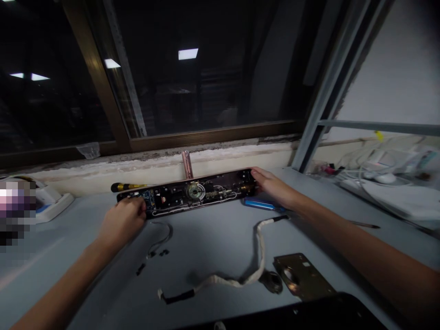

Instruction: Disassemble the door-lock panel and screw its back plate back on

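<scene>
A long black housing point(177, 200) with its inside facing me is held between both hands near the back of the table. Inside it are a blue circuit board point(149, 197) at the left, a round metal part point(195, 191) in the middle and white wires along the lower edge. My left hand point(124, 216) is closed around the left end, its fingertips partly hidden. At the right end, my right hand point(270, 184) grips the housing with the thumb on the near side. Below lies a white wrapped cable point(261, 252) with black ends.
A yellow-black screwdriver point(127, 187) and a blue-handled tool point(263, 204) lie beside the housing. Small black pieces point(164, 252), a metal plate point(305, 275), a ring-shaped part point(274, 281) and a black panel point(282, 316) are nearer me. A white power strip point(57, 208) sits left; cables point(364, 169) clutter the right.
</scene>
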`<action>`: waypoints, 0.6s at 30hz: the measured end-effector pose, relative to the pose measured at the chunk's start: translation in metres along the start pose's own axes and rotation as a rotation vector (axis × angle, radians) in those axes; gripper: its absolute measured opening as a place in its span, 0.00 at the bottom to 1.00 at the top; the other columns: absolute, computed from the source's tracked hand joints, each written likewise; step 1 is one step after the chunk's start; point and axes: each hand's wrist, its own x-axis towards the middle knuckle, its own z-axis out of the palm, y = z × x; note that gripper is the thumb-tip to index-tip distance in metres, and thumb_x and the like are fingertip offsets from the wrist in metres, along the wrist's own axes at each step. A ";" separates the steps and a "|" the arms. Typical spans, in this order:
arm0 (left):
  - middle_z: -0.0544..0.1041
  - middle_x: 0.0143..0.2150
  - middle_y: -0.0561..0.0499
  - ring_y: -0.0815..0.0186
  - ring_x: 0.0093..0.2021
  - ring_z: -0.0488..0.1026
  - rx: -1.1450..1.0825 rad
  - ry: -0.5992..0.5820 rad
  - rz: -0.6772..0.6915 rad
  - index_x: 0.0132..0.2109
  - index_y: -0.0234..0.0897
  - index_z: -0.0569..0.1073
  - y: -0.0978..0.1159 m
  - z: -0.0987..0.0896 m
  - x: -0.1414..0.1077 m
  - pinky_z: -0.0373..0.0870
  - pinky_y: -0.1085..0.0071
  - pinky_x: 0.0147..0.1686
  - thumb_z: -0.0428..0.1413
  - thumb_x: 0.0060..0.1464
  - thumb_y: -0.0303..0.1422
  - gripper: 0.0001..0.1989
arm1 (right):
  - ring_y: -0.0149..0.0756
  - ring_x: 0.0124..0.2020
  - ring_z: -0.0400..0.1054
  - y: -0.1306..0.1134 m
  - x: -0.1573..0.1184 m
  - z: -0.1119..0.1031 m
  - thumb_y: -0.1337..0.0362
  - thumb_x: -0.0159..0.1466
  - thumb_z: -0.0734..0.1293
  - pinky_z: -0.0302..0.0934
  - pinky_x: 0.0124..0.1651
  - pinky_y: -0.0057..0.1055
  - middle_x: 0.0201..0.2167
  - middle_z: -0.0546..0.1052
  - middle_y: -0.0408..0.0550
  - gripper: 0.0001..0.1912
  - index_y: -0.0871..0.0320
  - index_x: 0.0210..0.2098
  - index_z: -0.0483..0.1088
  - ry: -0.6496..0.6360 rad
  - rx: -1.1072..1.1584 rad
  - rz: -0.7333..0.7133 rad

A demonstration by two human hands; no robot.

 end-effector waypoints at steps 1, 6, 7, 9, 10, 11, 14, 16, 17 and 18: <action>0.77 0.32 0.44 0.56 0.31 0.75 0.005 0.040 0.005 0.31 0.39 0.69 -0.002 0.001 -0.002 0.66 0.66 0.25 0.46 0.51 0.30 0.08 | 0.31 0.27 0.63 0.000 0.000 0.000 0.54 0.60 0.58 0.58 0.25 0.26 0.30 0.73 0.45 0.19 0.56 0.45 0.67 0.001 0.002 0.001; 0.76 0.32 0.43 0.53 0.33 0.75 -0.002 0.059 0.051 0.32 0.39 0.68 -0.019 0.005 -0.008 0.68 0.63 0.27 0.47 0.53 0.32 0.06 | 0.31 0.26 0.63 0.001 0.001 0.000 0.55 0.61 0.57 0.58 0.24 0.25 0.30 0.73 0.45 0.18 0.55 0.45 0.68 0.009 -0.004 0.012; 0.76 0.34 0.43 0.52 0.34 0.75 -0.011 0.043 0.060 0.33 0.39 0.69 -0.020 0.006 -0.008 0.68 0.62 0.28 0.47 0.53 0.31 0.07 | 0.32 0.27 0.63 0.001 0.001 0.000 0.55 0.61 0.57 0.58 0.24 0.25 0.30 0.73 0.45 0.18 0.55 0.45 0.68 0.013 -0.007 0.015; 0.76 0.36 0.42 0.52 0.37 0.74 -0.031 0.041 0.080 0.35 0.38 0.71 -0.021 0.007 -0.008 0.69 0.60 0.32 0.46 0.54 0.31 0.09 | 0.32 0.27 0.64 -0.001 0.000 0.000 0.56 0.61 0.57 0.59 0.25 0.26 0.31 0.73 0.45 0.17 0.55 0.45 0.68 0.019 -0.011 0.020; 0.76 0.37 0.42 0.51 0.38 0.74 -0.039 0.048 0.094 0.37 0.37 0.72 -0.021 0.008 -0.008 0.69 0.59 0.33 0.45 0.55 0.31 0.11 | 0.32 0.27 0.63 -0.001 0.000 0.000 0.57 0.61 0.57 0.59 0.25 0.26 0.31 0.74 0.45 0.17 0.56 0.45 0.68 0.021 -0.012 0.023; 0.77 0.38 0.42 0.51 0.40 0.74 -0.045 0.054 0.111 0.38 0.37 0.73 -0.019 0.008 -0.008 0.69 0.59 0.34 0.45 0.55 0.32 0.12 | 0.31 0.27 0.63 -0.002 -0.001 0.000 0.57 0.61 0.57 0.59 0.25 0.25 0.32 0.74 0.45 0.17 0.56 0.45 0.68 0.022 -0.012 0.026; 0.77 0.39 0.43 0.52 0.41 0.73 -0.052 0.068 0.172 0.39 0.37 0.75 -0.015 0.011 -0.008 0.69 0.59 0.36 0.44 0.56 0.32 0.15 | 0.31 0.27 0.63 -0.003 -0.002 0.000 0.57 0.61 0.56 0.59 0.25 0.25 0.33 0.74 0.46 0.18 0.56 0.46 0.68 0.017 -0.012 0.031; 0.78 0.37 0.44 0.53 0.40 0.73 -0.049 0.085 0.188 0.37 0.38 0.76 -0.013 0.012 -0.009 0.69 0.60 0.36 0.44 0.56 0.32 0.15 | 0.32 0.28 0.64 -0.003 -0.002 0.000 0.57 0.62 0.56 0.59 0.25 0.26 0.34 0.74 0.46 0.18 0.56 0.47 0.67 0.011 -0.012 0.032; 0.78 0.36 0.45 0.53 0.39 0.73 -0.044 0.094 0.189 0.36 0.38 0.76 -0.012 0.012 -0.009 0.69 0.60 0.35 0.45 0.56 0.32 0.15 | 0.32 0.28 0.64 -0.002 -0.001 0.000 0.56 0.61 0.56 0.60 0.25 0.26 0.35 0.74 0.47 0.19 0.56 0.48 0.67 0.010 -0.011 0.032; 0.78 0.35 0.45 0.53 0.39 0.72 -0.037 0.102 0.186 0.36 0.38 0.76 -0.012 0.012 -0.009 0.69 0.61 0.34 0.45 0.55 0.32 0.14 | 0.33 0.29 0.65 -0.002 -0.001 0.000 0.56 0.61 0.57 0.60 0.26 0.26 0.36 0.75 0.47 0.19 0.56 0.47 0.67 0.011 -0.011 0.030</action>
